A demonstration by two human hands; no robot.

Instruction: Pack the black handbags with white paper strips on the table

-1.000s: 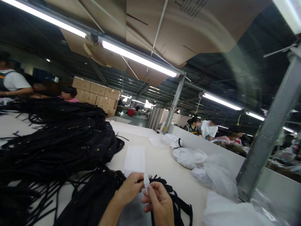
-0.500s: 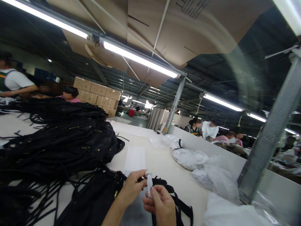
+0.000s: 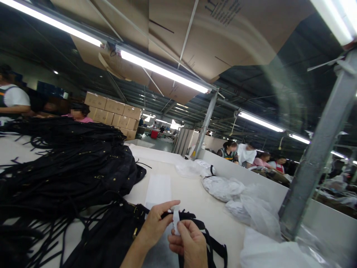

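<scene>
At the bottom centre, my left hand (image 3: pixel 156 225) and my right hand (image 3: pixel 189 243) meet over the table, both pinching a small white strip (image 3: pixel 176 220) held upright between the fingertips. Beneath them lies a black garment with straps (image 3: pixel 117 238); a black strap (image 3: pixel 209 238) runs under my right hand. A white sheet (image 3: pixel 158 189) lies flat on the white table (image 3: pixel 192 197) just beyond the hands.
A large heap of black strapped garments (image 3: pixel 69 167) covers the table's left. Crumpled plastic bags (image 3: pixel 231 190) lie along the low wall on the right. A grey metal post (image 3: pixel 320 149) rises at the right. Several people work at other tables; cardboard boxes (image 3: pixel 114 111) are stacked behind.
My left fingers have straightened out above the white strip, and the strip sits lower between the fingertips than a second ago. The view shifted slightly.
</scene>
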